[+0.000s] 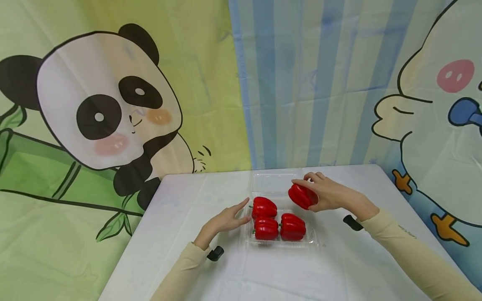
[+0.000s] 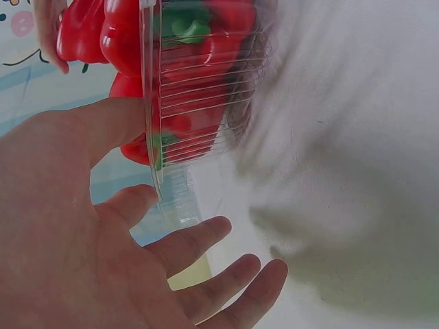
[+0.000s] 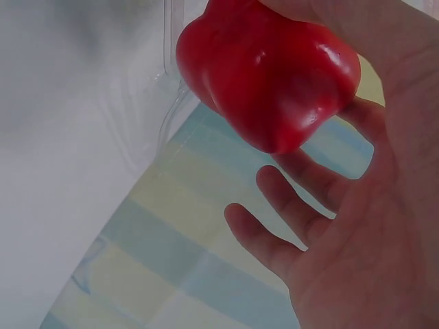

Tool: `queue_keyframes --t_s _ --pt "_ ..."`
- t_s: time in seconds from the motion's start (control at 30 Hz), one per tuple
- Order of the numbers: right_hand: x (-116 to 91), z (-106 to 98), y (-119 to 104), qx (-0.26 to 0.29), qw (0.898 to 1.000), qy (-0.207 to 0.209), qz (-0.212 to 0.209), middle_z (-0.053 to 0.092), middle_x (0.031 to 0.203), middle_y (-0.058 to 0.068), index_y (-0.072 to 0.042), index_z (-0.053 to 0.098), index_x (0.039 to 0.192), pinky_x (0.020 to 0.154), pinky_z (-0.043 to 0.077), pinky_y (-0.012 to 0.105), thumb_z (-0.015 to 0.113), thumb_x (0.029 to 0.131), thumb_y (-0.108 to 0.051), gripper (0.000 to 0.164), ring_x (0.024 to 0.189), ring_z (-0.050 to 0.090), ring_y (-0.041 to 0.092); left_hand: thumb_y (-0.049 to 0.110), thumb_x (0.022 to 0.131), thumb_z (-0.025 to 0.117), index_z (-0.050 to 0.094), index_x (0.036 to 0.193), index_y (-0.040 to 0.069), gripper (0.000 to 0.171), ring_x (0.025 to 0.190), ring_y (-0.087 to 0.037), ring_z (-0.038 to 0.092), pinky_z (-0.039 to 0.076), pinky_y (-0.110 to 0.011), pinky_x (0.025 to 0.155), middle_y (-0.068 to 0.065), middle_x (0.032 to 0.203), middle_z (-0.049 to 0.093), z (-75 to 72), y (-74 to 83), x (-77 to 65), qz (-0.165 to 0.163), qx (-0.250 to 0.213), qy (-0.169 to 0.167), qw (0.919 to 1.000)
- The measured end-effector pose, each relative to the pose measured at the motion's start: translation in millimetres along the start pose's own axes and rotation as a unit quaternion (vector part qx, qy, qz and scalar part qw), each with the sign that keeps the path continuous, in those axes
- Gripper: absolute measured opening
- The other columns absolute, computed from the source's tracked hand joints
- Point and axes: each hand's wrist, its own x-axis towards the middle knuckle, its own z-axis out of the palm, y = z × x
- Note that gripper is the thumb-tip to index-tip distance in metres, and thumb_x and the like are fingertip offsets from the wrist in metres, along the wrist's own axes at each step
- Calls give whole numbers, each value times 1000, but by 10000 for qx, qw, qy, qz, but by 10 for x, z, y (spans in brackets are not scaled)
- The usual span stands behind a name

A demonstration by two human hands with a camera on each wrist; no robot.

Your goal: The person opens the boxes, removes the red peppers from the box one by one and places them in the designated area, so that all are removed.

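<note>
A clear plastic container (image 1: 309,239) holds three red bell peppers: one at the back left (image 1: 264,207), one at the front left (image 1: 265,228) and one at the front right (image 1: 293,227). My right hand (image 1: 328,193) grips another red bell pepper (image 3: 267,75) between thumb and fingers, over the container's back right part. At the container's left side is my left hand (image 1: 226,220), fingers spread. In the left wrist view its thumb and index finger touch the ribbed side wall (image 2: 199,89). Green stems show through that wall.
The container's transparent lid (image 1: 275,184) lies folded back toward the table's far edge. Under everything is a white-covered table (image 1: 180,209). Behind it hang a panda-print curtain (image 1: 211,83) and a striped one (image 1: 293,83).
</note>
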Motion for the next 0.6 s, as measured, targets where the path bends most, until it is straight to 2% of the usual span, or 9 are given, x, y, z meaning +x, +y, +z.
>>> queue_keyframes --t_s 0.3,0.6 --pt "-35 -43 112 185 9995 -52 234 52 133 16 -17 43 150 79 61 45 89 71 -26 92 120 48 37 52 97 57 25 161 28 76 145 -38 41 38 -63 113 -12 161 38 2 -12 20 -19 52 1 10000" --pt "-64 -37 250 414 9968 -192 649 51 134 19 -16 41 151 79 61 46 89 73 -27 92 122 47 41 52 97 57 25 161 28 76 145 -39 41 37 -63 113 -14 160 38 0 -2 -4 -38 8 -18 10000"
